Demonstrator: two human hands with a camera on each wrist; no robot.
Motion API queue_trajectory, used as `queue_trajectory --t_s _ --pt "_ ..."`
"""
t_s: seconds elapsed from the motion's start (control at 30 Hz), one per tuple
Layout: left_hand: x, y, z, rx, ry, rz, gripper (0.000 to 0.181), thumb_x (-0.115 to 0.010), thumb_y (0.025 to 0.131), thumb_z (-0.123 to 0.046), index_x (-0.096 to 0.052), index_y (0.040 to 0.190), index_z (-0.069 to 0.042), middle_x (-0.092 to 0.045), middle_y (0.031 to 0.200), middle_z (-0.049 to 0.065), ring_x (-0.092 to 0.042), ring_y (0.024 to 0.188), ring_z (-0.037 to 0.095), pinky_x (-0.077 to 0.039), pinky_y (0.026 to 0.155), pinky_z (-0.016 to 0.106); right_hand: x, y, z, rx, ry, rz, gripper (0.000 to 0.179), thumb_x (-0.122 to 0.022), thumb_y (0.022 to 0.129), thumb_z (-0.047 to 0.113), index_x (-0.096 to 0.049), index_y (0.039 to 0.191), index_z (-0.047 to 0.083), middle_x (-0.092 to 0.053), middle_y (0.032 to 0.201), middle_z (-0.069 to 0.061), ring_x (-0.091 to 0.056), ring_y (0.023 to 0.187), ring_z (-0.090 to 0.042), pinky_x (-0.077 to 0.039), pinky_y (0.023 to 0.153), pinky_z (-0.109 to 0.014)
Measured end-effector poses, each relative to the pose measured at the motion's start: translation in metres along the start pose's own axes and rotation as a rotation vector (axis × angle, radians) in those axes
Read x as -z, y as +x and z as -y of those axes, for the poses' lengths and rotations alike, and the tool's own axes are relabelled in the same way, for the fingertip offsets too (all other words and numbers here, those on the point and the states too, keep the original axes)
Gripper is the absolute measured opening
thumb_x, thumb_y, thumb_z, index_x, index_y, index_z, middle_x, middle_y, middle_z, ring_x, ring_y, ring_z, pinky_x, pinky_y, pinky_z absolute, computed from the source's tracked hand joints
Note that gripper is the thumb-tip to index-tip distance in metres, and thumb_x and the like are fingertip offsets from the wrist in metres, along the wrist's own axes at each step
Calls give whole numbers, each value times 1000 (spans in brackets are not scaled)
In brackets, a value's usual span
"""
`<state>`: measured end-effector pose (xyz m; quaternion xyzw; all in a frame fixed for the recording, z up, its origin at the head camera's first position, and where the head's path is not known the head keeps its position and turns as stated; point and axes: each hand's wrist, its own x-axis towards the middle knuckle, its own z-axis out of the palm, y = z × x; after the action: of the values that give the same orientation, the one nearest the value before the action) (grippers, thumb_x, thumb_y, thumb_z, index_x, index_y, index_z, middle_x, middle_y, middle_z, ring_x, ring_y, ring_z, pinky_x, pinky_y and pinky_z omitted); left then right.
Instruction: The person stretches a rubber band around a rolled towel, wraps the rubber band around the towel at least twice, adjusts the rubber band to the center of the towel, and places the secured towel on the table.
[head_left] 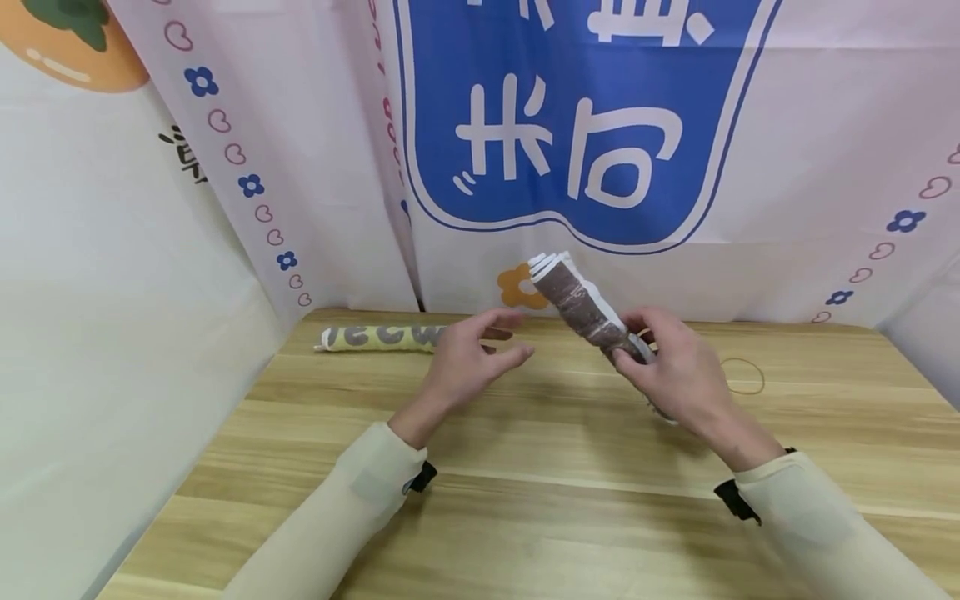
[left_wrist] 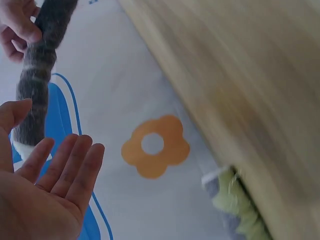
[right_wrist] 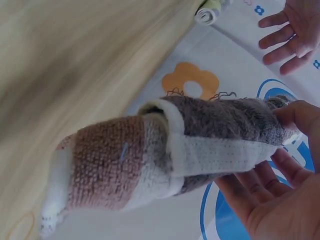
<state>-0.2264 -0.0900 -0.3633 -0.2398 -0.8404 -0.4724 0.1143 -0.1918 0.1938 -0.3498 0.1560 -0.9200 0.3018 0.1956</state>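
A rolled-up towel (head_left: 581, 304), brown-grey with white edges, slants above the table in my right hand (head_left: 678, 367). The thumb and fingers grip it around its lower part. In the right wrist view the roll (right_wrist: 220, 120) shows a pinkish-brown end section, a white strip and loose threads. To its left, my left hand (head_left: 468, 354) hovers with fingers spread and holds nothing. The left wrist view shows that palm (left_wrist: 50, 200) apart from the towel. Behind the left hand lies a second rolled towel (head_left: 367, 337), yellow-green with grey letters, partly hidden by that hand.
A thin yellowish rubber band (head_left: 762, 382) lies on the wooden table (head_left: 487, 533), right of my right hand. Behind the table's far edge hangs a printed cloth (head_left: 465, 275) with a blue panel and an orange flower. A white sheet (head_left: 112, 292) closes the left side.
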Motion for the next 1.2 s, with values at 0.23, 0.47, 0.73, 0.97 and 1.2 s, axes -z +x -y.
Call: queue_trajectory --t_s 0.23,0.47,0.73,0.97,1.2 --pt "23 8 6 -43 147 12 47 -85 93 -24 -69 134 -7 -73 131 9 -71 115 30 -61 91 46 14 8 -16 122 -59 -36 31 -80 89 10 -68 118 7 -72 107 -14 -66 88 -30 -51 74 -51" --pt "36 14 13 -79 319 49 49 -84 93 -28 -69 135 -9 -72 133 8 -72 112 28 -60 91 43 27 16 -29 180 -126 -15 32 -79 89 8 -67 119 6 -70 108 -15 -65 84 -31 -51 70 -52" --pt "58 21 21 -86 554 106 52 -85 92 -30 -69 138 -11 -71 136 6 -71 111 26 -59 91 43 35 23 -45 264 -188 -5 34 -79 89 4 -66 121 7 -67 109 -12 -64 84 -29 -56 69 -50" --pt "79 28 32 -132 712 175 55 -84 93 -30 -66 140 -8 -67 141 10 -68 121 30 -59 93 46 46 28 -65 327 -220 43 38 -80 88 0 -64 123 7 -67 112 -12 -63 87 -27 -55 72 -50" --pt "95 31 54 -133 805 211 56 -83 93 -28 -65 141 -6 -66 140 13 -69 115 33 -59 90 49 49 31 -88 329 -282 101 36 -79 89 0 -66 122 7 -68 115 -12 -62 92 -28 -54 74 -52"
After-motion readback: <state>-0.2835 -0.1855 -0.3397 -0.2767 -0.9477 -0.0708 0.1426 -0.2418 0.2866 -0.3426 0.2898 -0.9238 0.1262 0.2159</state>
